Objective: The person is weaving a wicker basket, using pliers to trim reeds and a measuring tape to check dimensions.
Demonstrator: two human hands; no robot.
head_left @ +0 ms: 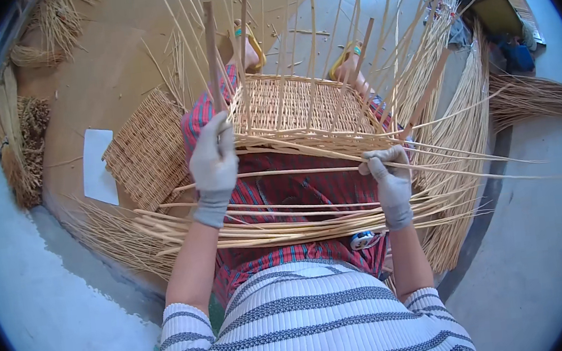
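A half-woven wicker basket (301, 102) rests between my legs, with thin upright rods and flat wooden corner posts rising from its base. My left hand (214, 165), in a pale work glove, is closed at the basket's left corner around the lower part of a wooden post (213, 53). At the basket's near right side my right hand (390, 182), gloved too, pinches a long wicker rod (307, 170) that runs leftward across my lap. Several other rod ends fan out to the right beyond it. The fingertips of the left hand are partly hidden.
A bundle of loose rods (286, 230) lies across my lap, near a small round tape measure (363, 240). On the left are a woven panel (148, 148) and a white sheet (99, 167). Long rod bundles (460, 178) lie on the right; dried stalks (18, 147) stand far left.
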